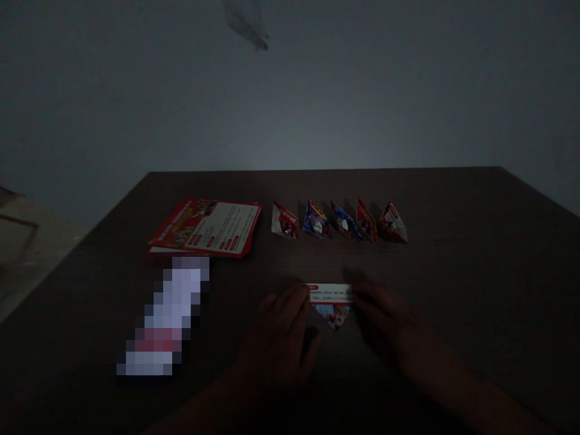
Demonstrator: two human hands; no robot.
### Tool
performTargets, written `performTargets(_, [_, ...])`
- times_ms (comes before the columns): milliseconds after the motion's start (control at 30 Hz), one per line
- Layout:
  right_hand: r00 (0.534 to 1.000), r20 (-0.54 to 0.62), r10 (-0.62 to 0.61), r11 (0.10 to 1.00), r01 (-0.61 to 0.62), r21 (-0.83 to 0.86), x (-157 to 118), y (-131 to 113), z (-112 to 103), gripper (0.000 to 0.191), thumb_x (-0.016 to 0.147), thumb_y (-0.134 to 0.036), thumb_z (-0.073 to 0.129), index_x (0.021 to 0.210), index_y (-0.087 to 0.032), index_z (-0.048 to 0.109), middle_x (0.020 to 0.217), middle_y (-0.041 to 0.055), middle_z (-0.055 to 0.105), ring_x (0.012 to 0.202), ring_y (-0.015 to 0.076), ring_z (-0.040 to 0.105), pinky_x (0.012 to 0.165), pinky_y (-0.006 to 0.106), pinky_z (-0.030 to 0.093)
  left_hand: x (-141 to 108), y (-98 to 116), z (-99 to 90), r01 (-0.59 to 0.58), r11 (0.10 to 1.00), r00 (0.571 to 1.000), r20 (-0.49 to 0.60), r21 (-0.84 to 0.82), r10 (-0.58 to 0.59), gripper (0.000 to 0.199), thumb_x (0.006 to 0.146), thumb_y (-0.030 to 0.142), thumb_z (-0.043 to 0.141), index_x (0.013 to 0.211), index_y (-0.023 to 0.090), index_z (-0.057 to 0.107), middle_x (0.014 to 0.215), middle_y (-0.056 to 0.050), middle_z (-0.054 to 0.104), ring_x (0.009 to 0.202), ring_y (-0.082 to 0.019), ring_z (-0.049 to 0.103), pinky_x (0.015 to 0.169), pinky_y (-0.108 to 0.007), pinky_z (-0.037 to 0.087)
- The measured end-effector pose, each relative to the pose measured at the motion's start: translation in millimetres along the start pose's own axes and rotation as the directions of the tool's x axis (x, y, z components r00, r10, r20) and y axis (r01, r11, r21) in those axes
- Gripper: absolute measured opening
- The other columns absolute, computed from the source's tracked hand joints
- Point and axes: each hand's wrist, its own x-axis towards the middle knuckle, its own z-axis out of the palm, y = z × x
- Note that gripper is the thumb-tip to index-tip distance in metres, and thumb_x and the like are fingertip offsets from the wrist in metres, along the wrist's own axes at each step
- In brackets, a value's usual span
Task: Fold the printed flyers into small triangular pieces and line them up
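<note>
A small folded paper (pixel 333 296), white with red print on top and a picture on its pointed lower part, lies on the dark table between my hands. My left hand (pixel 283 329) rests at its left end, fingertips on the paper's edge. At the right end, the fingers of my right hand (pixel 389 317) are pressed together on the paper's corner. Both hands are dim in the low light. Beyond them stand several folded paper pieces in a row, among them a red and white one (pixel 285 222) and a blue one (pixel 317 222).
A stack of red and white printed sheets (pixel 222 226) lies at the back left of the table (pixel 453 199). Nearer, on the left, is a long, pixelated bright object (pixel 172 308). A grey wall stands behind the table.
</note>
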Motion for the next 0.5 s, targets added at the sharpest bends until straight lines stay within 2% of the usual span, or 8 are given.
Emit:
performTargets(167, [1.000,0.015,0.022,0.994,-0.020,-0.110,-1.3,-4.6,-5.3,0.039,0.085,-0.009,0.048,0.124,-0.012,0.055,0.123,0.0160,0.055,0.109,0.0294,0.054,0.090,0.045,0.051,-0.4,0.9,-2.4,0.015,0.997,1.000,-0.020,0.077,-0.014,0.043,0.087,0.031,0.047,0.122,0.008,0.054,0.126,-0.016,0.056,0.117,-0.028,0.050,0.097,-0.043,0.042])
performTargets(333, [0.998,-0.032,-0.047,0.983,0.041,-0.179,-6.0,-9.2,-4.4,0.042,0.085,-0.007,0.044,0.126,-0.007,0.053,0.124,0.0170,0.056,0.117,0.0316,0.049,0.095,0.047,0.048,-1.9,0.1,3.9,-0.055,0.983,0.995,-0.068,0.178,0.068,0.045,0.088,0.032,0.045,0.122,0.003,0.055,0.126,-0.018,0.057,0.118,-0.029,0.050,0.098,-0.042,0.041])
performTargets(500, [0.995,-0.045,-0.087,0.973,0.076,-0.217,-6.4,-9.8,-3.5,0.042,0.085,-0.006,0.044,0.125,-0.005,0.054,0.124,0.0185,0.057,0.118,0.0334,0.048,0.095,0.050,0.047,-1.8,1.1,4.6,-0.071,0.979,0.995,-0.060,0.191,0.084,0.045,0.088,0.032,0.046,0.121,0.003,0.055,0.127,-0.019,0.056,0.118,-0.031,0.050,0.097,-0.043,0.041])
